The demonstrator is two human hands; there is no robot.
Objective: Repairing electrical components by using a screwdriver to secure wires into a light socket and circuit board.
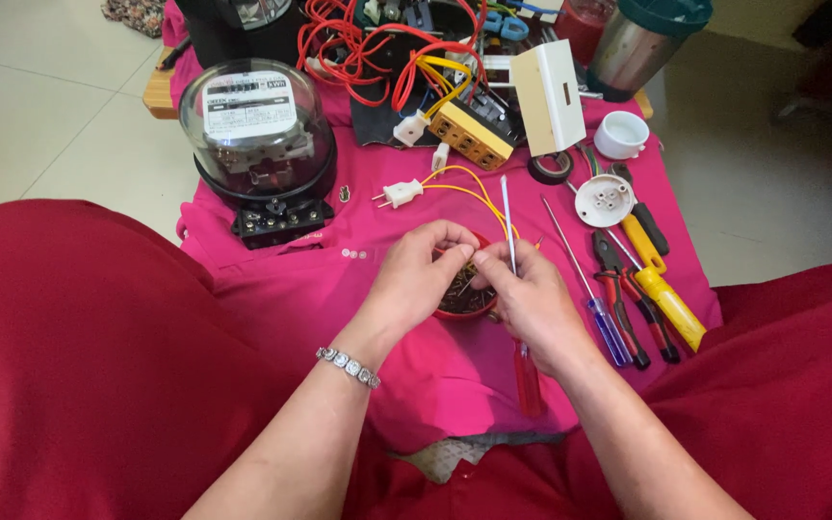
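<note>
On a pink cloth over a low table, both hands meet above a small red bowl [462, 294] of screws: left hand [423, 274] pinching inside it, right hand [530, 303] gripping a red-handled screwdriver [522, 318]; the white plug [399, 194] beyond the bowl lies untouched

Both forearms are bare, no sleeves anywhere near the fingers. Left hand [416, 274] has a silver link bracelet [349, 367] with square stones sitting back from the fingers at the wrist. Right hand [532, 303] wears nothing. Legs are in loose deep red fabric [98, 347].
</note>
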